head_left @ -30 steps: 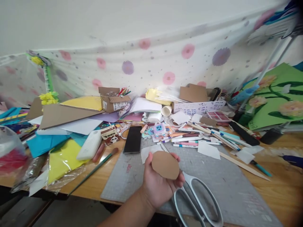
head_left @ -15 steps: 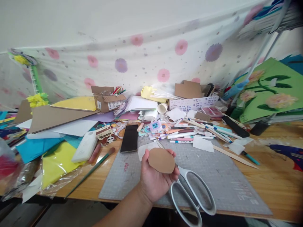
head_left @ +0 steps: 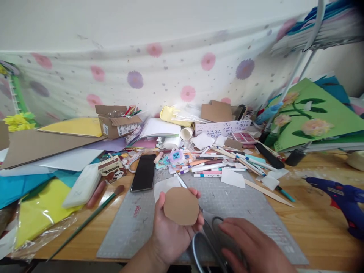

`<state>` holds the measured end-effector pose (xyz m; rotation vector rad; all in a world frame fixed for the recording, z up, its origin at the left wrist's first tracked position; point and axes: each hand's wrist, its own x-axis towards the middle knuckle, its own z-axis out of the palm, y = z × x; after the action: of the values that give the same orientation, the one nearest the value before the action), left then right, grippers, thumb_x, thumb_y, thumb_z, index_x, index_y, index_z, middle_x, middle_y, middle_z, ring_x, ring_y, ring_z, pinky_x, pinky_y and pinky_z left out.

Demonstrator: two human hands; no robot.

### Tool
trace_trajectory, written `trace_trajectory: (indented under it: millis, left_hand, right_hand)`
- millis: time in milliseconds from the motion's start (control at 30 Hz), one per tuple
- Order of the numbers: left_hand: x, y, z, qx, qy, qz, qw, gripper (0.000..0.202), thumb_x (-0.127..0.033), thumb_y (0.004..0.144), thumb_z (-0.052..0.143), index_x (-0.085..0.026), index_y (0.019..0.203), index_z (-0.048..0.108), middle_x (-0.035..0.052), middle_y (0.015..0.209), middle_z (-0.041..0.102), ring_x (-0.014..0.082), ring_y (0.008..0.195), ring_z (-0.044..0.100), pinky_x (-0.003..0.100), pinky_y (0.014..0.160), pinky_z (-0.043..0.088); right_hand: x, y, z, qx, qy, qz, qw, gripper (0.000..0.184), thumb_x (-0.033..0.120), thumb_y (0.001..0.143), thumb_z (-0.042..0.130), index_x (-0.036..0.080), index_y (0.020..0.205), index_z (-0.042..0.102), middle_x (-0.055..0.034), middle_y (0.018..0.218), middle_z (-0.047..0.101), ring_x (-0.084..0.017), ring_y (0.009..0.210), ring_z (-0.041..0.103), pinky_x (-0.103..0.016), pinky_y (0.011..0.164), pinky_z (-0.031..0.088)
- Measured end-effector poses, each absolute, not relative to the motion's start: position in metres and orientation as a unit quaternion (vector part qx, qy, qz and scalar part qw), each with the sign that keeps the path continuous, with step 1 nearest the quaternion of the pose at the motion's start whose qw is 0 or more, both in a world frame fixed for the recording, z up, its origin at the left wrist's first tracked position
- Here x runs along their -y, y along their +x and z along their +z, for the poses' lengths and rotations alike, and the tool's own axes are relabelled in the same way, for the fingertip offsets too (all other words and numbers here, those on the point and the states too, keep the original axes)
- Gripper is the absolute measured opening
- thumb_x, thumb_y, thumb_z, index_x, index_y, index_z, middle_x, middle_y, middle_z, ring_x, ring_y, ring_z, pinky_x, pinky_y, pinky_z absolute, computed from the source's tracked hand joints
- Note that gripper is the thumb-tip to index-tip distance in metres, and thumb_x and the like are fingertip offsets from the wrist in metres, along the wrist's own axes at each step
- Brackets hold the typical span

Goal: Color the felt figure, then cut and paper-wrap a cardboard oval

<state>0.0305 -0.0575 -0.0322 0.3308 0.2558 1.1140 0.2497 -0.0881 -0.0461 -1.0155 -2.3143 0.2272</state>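
Note:
In my left hand, palm up, I hold a rounded piece of brown cardboard, thumb on one side and fingers curled around the other. A pair of scissors with grey handles passes behind that hand; a blade tip shows above the cardboard. My right hand is over the scissors' handles, blurred by motion, its thumb apart from its fingers. Whether it grips the handles cannot be made out. Under both hands is a grey cutting mat, with a white paper scrap beside the cardboard.
A black phone lies at the mat's upper left edge, a paintbrush farther left. Several markers and paper scraps lie behind the mat. A blue glue gun is on the right; cardboard sheets are stacked on the left.
My right hand has come into view from the lower right and reached the scissors' handles. My left hand still holds the cardboard. The whole view has shifted slightly.

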Motion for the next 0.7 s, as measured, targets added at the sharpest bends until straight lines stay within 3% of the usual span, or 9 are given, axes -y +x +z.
trace_trajectory:
  millis: [167, 267, 367, 467, 567, 700]
  left_hand:
    - [0.057, 0.039, -0.017, -0.129, 0.167, 0.546, 0.811, 0.060, -0.061, 0.080, 0.055, -0.009, 0.104, 0.071, 0.0120, 0.099, 0.069, 0.0214, 0.072, 0.066, 0.029, 0.064, 0.052]
    - [0.054, 0.046, -0.006, -0.118, 0.195, 0.539, 0.811, 0.062, -0.063, 0.081, 0.053, -0.010, 0.107, 0.071, 0.0118, 0.093, 0.069, 0.0227, 0.074, 0.066, 0.030, 0.066, 0.051]
    - [0.045, 0.050, 0.004, -0.113, 0.256, 0.499, 0.820, 0.061, -0.064, 0.078, 0.056, -0.015, 0.111, 0.069, 0.0090, 0.088, 0.067, 0.0233, 0.074, 0.067, 0.029, 0.065, 0.049]
    - [0.027, 0.043, 0.012, -0.157, 0.352, 0.420, 0.821, 0.054, -0.055, 0.069, 0.072, -0.021, 0.111, 0.069, 0.0072, 0.100, 0.066, 0.0230, 0.073, 0.068, 0.031, 0.068, 0.050]
    - [0.002, 0.028, 0.012, -0.220, 0.425, 0.380, 0.792, 0.062, -0.051, 0.064, 0.079, -0.021, 0.117, 0.066, 0.0086, 0.103, 0.065, 0.0276, 0.084, 0.069, 0.033, 0.073, 0.050]
    - [-0.023, 0.013, -0.002, -0.247, 0.426, 0.398, 0.774, 0.065, -0.044, 0.061, 0.084, -0.023, 0.120, 0.064, 0.0095, 0.114, 0.064, 0.0281, 0.098, 0.065, 0.034, 0.084, 0.047]
  right_hand:
    - [0.077, 0.221, -0.058, 0.870, -0.411, 0.028, 0.272, 0.073, 0.014, 0.071, 0.062, 0.015, 0.140, 0.037, -0.0126, 0.108, 0.072, -0.027, 0.087, 0.073, -0.033, 0.068, 0.063]
    - [0.075, 0.214, -0.058, 0.853, -0.447, 0.038, 0.266, 0.082, 0.017, 0.069, 0.061, 0.017, 0.145, 0.028, -0.0131, 0.111, 0.072, -0.028, 0.084, 0.074, -0.035, 0.063, 0.064]
    - [0.071, 0.217, -0.058, 0.815, -0.494, 0.054, 0.297, 0.073, 0.018, 0.074, 0.054, 0.022, 0.143, 0.031, -0.0099, 0.108, 0.073, -0.024, 0.074, 0.075, -0.030, 0.058, 0.063]
    - [0.061, 0.237, -0.055, 0.773, -0.546, 0.023, 0.323, 0.055, 0.021, 0.081, 0.048, 0.023, 0.135, 0.041, -0.0071, 0.102, 0.075, -0.021, 0.072, 0.075, -0.026, 0.057, 0.061]
    - [0.045, 0.271, -0.053, 0.736, -0.612, -0.053, 0.284, 0.044, 0.031, 0.087, 0.047, 0.018, 0.128, 0.050, -0.0098, 0.097, 0.076, -0.024, 0.069, 0.075, -0.030, 0.053, 0.060]
    - [0.025, 0.305, -0.057, 0.722, -0.658, -0.100, 0.190, 0.047, 0.042, 0.090, 0.044, 0.016, 0.128, 0.053, -0.0123, 0.108, 0.073, -0.029, 0.080, 0.074, -0.039, 0.061, 0.060]
